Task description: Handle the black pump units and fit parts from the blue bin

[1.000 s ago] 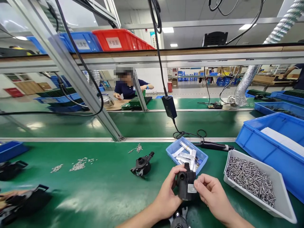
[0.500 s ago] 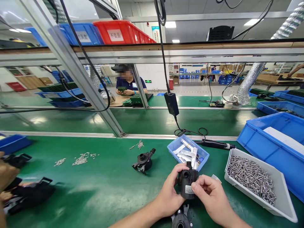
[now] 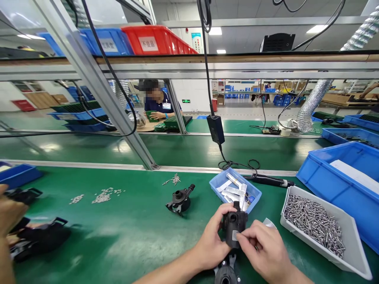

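Note:
My left hand (image 3: 211, 236) is wrapped round a black plastic pump body (image 3: 233, 221), its round port facing me. A small pale label (image 3: 235, 235) sits on the pump's lower side. My right hand (image 3: 266, 246) is closed, thumb and fingers pressed together, with the thumb tip against the label's right part; anything pinched inside is hidden. Just below, a second black pump part (image 3: 226, 274) with metal bracket arms lies partly cut off by the bottom edge. Another black pump (image 3: 179, 200) rests on the green bench, left of my hands.
A small blue tray (image 3: 214, 184) holds packets and tubes. Right of it stand a white bin of metal pins (image 3: 314, 223), a large blue crate (image 3: 328, 159) and a black electric screwdriver (image 3: 269, 180). Small parts (image 3: 103, 196) lie left. Another person's hand (image 3: 12, 215) is near black parts.
My right thumb has slid slightly left over the label, covering more of it. My left hand still holds the pump body. The view has shifted slightly.

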Demonstrator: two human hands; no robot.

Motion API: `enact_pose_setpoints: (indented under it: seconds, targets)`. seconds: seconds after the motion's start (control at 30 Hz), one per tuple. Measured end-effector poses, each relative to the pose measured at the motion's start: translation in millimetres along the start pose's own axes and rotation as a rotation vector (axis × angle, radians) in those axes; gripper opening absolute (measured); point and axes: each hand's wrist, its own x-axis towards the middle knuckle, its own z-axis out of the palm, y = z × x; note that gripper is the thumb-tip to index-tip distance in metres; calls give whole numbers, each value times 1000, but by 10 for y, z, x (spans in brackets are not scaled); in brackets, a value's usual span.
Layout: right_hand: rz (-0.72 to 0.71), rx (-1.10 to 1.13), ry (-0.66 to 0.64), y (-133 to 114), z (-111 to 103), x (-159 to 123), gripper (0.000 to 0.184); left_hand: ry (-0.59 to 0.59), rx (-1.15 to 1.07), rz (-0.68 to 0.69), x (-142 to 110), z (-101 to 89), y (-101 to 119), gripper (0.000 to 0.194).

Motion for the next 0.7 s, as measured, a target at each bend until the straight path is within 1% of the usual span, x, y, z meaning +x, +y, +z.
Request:
enact_pose_setpoints:
  seconds: [0.03, 0.07, 0.1, 0.13, 0.2, 0.23, 0.3, 0.37, 0.4, 0.43, 0.5, 0.57, 0.63, 0.67, 0.7]
  targets:
    - [-86, -104, 32, 19, -23, 4, 21, 5, -17, 3, -3, -3, -10, 49]
    - [-103, -170, 51, 42, -46, 8, 24, 12, -41, 5, -5, -6, -18, 50]
    - [-52, -185, 47, 67, -66, 12, 30, 19, -68, 7, -7, -11, -22, 52]
    - [53, -153, 14, 88, -79, 17, 36, 22, -88, 9, -7, -15, -19, 54]
    - [286, -34, -123, 103, -74, 29, 45, 16, -75, 30, -5, -22, 7, 55]
    - [372, 5, -200, 89, -55, 39, 46, 5, -35, 58, -2, -24, 28, 55]
    - [481, 13, -307, 20, 6, 75, 45, -19, 75, 147, 1, -20, 70, 51]
    - [545, -22, -348, -69, 54, 131, 40, -25, 149, 224, 1, -11, 97, 48]
    - [567, -24, -358, -103, 55, 161, 37, -29, 157, 230, -1, -10, 104, 48]
    - [585, -2, -371, -121, 33, 189, 34, -36, 138, 207, -2, -19, 108, 47]
    - [594, 79, -385, -95, -91, 218, 30, -43, 17, 97, 2, -80, 116, 50]
    - [532, 90, -387, 1, -302, 199, 29, -58, -195, -40, 23, -220, 131, 64]
    - [426, -6, -425, 124, -535, 135, 26, -82, -388, -129, 56, -424, 143, 89]
    - [392, -75, -480, 179, -635, 95, 25, -94, -428, -151, 74, -531, 142, 99]
    - [385, -136, -555, 223, -714, 55, 28, -89, -409, -161, 89, -630, 133, 99]
